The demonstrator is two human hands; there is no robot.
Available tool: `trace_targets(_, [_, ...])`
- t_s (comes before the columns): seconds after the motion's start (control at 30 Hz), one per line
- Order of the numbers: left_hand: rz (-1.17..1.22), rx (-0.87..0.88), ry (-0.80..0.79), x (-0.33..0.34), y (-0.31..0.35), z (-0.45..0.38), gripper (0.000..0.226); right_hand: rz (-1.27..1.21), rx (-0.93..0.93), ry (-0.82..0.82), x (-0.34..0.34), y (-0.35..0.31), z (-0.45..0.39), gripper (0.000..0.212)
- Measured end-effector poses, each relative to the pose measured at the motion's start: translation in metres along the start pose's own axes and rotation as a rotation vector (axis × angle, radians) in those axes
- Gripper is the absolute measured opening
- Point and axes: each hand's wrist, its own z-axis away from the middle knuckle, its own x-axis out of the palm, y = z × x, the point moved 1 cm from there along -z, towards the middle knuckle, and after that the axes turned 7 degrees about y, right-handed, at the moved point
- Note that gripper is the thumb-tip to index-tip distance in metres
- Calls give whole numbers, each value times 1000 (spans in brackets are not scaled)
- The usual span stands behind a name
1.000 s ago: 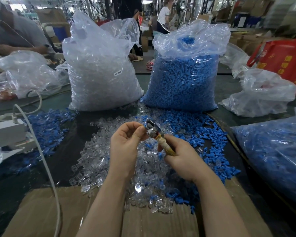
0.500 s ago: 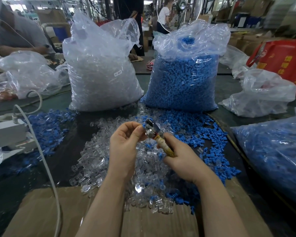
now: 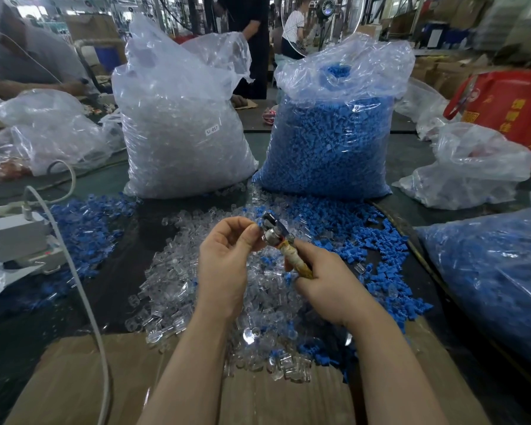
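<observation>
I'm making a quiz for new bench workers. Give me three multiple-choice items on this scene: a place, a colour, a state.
1. The bag of clear pieces stands where from the bag of blue pieces? A) right B) left C) on top
2. The lettered bag at far right is: A) green B) black C) red
3. The right hand: A) grips the tool B) lies flat C) is empty
B: it sits to the left. C: its side is red. A: it curls round the handle.

On your dark table, a clear bag and a blue bag stand at the top middle. Loose clear bits and blue bits lie in the middle, and cardboard lies at the bottom.
</observation>
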Motion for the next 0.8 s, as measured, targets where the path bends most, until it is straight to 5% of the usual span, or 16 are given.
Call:
trace_targets(0.23, [-47, -18, 60, -14, 8, -10, 7, 77, -34, 65, 1, 1, -2, 25])
trace_targets(0.57, [-897, 66, 805, -142, 5, -45, 16, 297, 175, 381, -10, 24, -6, 19])
trace_targets(0.8, [-1185, -101, 751, -153, 0, -41, 21, 426, 385, 437, -16, 32, -6, 15])
